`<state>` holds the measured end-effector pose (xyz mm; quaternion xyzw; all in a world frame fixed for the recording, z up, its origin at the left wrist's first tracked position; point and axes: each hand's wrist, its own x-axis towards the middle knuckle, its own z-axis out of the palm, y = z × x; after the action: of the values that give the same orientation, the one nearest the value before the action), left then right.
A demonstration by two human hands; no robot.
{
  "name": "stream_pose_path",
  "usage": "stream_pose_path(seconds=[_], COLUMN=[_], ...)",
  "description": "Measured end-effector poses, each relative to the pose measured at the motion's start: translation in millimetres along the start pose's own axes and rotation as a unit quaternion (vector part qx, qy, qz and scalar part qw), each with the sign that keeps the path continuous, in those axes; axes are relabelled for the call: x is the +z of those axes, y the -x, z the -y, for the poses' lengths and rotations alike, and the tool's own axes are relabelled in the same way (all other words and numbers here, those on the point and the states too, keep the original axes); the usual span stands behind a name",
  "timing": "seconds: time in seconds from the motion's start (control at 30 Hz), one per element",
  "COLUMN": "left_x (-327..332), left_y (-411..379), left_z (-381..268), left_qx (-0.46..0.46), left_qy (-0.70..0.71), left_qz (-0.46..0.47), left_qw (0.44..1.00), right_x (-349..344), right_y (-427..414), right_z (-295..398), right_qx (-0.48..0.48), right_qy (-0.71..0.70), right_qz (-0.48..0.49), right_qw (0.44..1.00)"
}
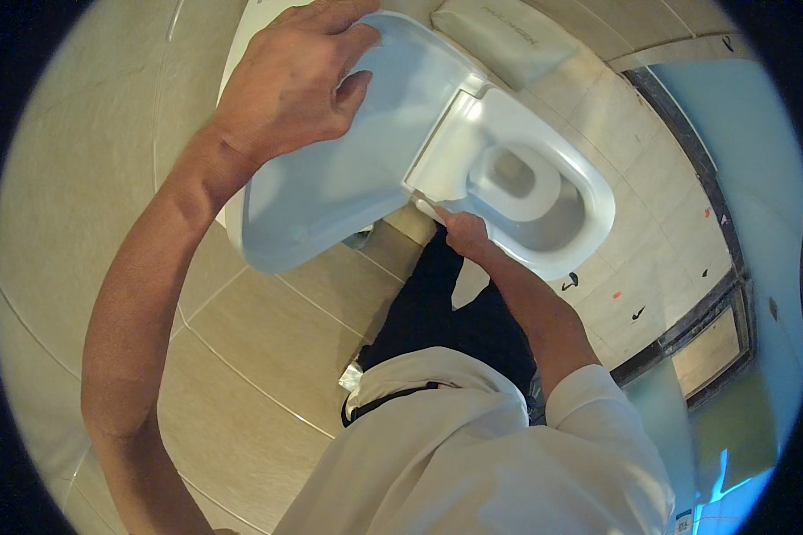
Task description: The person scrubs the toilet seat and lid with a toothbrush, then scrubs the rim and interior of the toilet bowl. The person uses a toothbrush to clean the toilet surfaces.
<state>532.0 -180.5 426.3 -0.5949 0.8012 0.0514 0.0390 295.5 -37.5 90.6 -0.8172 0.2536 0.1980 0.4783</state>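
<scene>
A white toilet bowl point(599, 194) stands before me, with its lid point(328, 180) raised. My left hand point(294, 87) is in front of the lid's upper part, thumb and fingers apart, with nothing visible in it. Part of a white cistern point(251, 27) shows behind that hand. Lower down, my right hand point(467, 234) reaches to the near side of the bowl, close to the hinge. Its index finger points at a small white part point(428, 206) there and seems to touch it. The other fingers are hidden from view, so their grip is unclear.
A pale box-like object point(508, 40) bearing writing sits beyond the toilet. Black and red scraps or marks point(617, 294) dot the tiled floor point(676, 221). A dark frame point(702, 321) and bluish panels point(729, 120) border the right side. Beige tiled wall point(73, 200) fills the left.
</scene>
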Motion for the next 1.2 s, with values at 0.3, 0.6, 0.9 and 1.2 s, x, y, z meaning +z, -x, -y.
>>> stream_pose_path(seconds=[0.3, 0.6, 0.9, 1.2], left_x=[5.1, 6.1, 17.1, 18.4], left_y=[0.6, 0.0, 6.2, 6.2], left_z=[4.1, 4.9, 10.5, 11.7], left_qx=[-0.001, 0.007, -0.018, -0.006], left_qy=[0.018, 0.021, -0.007, -0.019], left_qz=[0.003, -0.011, 0.007, -0.003], left_qw=[1.000, 1.000, 1.000, 1.000], right_x=[3.4, -60.5, -27.9, -81.4], right_y=[23.3, -14.4, -4.8, -33.4], right_z=[-3.3, -27.4, -25.8, -42.4], right_qx=[0.034, 0.076, 0.069, 0.101], right_qy=[-0.038, -0.063, -0.086, -0.087], right_qz=[0.005, -0.119, -0.136, -0.191], right_qw=[0.999, 0.988, 0.985, 0.973])
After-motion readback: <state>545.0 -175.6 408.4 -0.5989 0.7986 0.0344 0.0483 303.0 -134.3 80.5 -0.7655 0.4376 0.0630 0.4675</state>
